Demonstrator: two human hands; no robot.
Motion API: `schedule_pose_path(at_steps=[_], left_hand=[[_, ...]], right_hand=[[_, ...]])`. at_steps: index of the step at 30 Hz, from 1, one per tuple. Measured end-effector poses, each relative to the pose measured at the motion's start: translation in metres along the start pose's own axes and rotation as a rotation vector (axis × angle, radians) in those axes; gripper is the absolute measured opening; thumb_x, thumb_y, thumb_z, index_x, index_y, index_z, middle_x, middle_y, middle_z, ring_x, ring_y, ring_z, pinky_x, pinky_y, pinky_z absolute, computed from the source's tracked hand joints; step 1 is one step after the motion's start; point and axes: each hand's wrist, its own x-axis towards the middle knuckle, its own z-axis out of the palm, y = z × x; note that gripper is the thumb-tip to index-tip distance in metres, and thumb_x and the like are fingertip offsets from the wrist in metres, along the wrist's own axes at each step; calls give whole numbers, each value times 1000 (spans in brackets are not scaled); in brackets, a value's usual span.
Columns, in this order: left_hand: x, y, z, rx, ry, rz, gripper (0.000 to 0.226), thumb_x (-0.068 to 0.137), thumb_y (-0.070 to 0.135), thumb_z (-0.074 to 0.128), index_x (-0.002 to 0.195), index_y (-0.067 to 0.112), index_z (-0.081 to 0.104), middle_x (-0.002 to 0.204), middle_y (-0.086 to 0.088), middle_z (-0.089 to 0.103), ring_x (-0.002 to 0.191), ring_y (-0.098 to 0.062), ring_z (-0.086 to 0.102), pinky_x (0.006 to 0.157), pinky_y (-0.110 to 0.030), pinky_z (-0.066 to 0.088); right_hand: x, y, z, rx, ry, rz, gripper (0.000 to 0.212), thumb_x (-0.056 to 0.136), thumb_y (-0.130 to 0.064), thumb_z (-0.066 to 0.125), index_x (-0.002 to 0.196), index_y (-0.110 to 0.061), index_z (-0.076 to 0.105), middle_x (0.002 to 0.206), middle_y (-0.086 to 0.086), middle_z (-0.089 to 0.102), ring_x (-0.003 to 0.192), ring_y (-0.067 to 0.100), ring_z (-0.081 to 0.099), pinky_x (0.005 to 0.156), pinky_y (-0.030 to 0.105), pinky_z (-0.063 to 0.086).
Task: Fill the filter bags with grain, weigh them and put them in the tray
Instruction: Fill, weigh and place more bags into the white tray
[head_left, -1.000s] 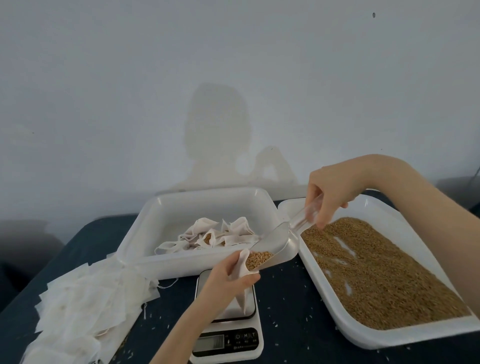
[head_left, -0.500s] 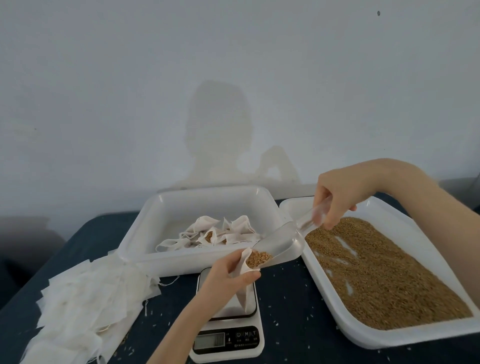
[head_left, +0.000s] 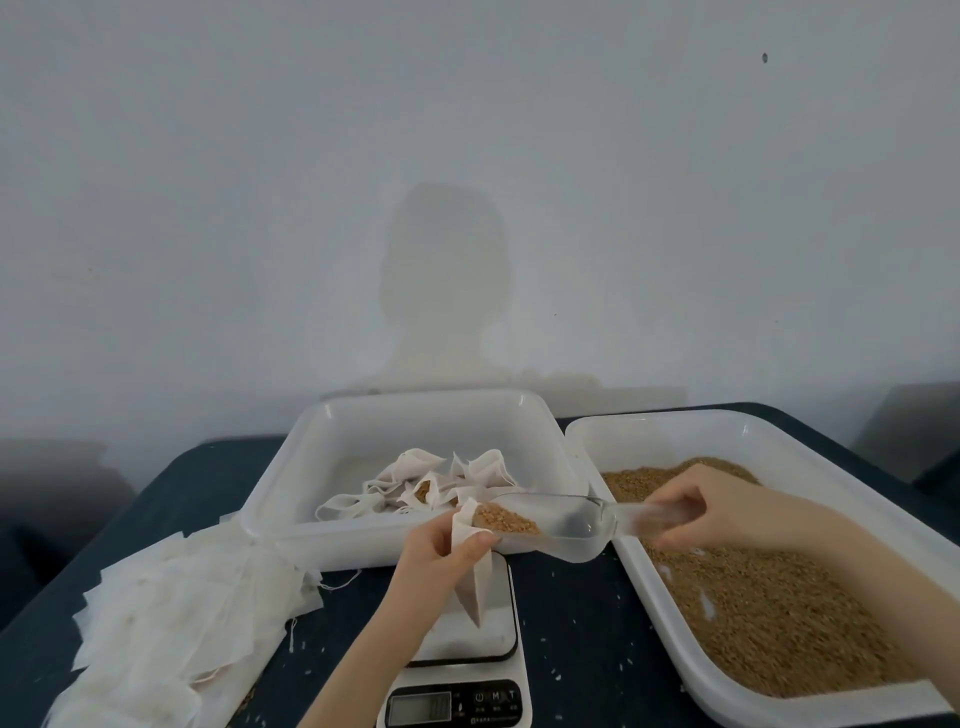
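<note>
Bag in hand: filter bag (head_left: 474, 577) hangs above the scale (head_left: 464, 654) platform, mouth up, lower tip just over the plate; touching or not, cannot tell.
L hand: left hand (head_left: 441, 553) has thumb and fingers curled round the bag's upper edge, keeping the mouth open.
Scoop: clear plastic scoop (head_left: 550, 525) lies nearly level, its lip at the bag mouth, a small heap of grain inside at the front.
R hand: right hand (head_left: 701, 512) grips the scoop handle; a bit blurred.
Handling (judgement): bag is thin, soft cloth-like material, very light when empty, no stiffness, so mouth will collapse if released. Best hold is at the rim, 2 sides pinched apart. Once filled it should sag, so support from below before setting down.
Grain source: grain tray (head_left: 592, 441) to the right, wide layer of brown grain w/ bare spots.
Target tray: white tray (head_left: 291, 483) behind the scale, several filled bags (head_left: 447, 483) lie inside.
Spare bags: pile of empty bags (head_left: 171, 623) at left on the dark table (head_left: 571, 649).
Risk: loose grains already on table; a fast pour may spill more.
</note>
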Motion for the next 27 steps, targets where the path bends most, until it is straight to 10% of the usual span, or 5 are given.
schedule_pose_path(at_steps=[13,20,27], left_hand=[[15,6,5,44,61,15,15,89,19,65,84,29,74,72,16,69,65,7,58,59,-7,43],[25,-6,2,340,40,111,19,83,17,70,73,33,68,64,24,61,64,11,51,60,-4,36],[12,-50,-22,522,24,46,33,85,6,65,67,35,64,79,23,67,79,9,58,68,-4,40]], right_hand=[[-27,29,17,23,221,139,3,81,-38,71,79,-36,71,62,-8,61,49,0,45,51,15,39],[-76,123,14,-46,405,455,40,73,-60,55,99,-31,66,73,0,69,59,14,62,56,26,52],[-69,132,27,-369,125,650,24,90,-55,54,91,-32,62,83,-1,69,67,6,61,69,21,49]])
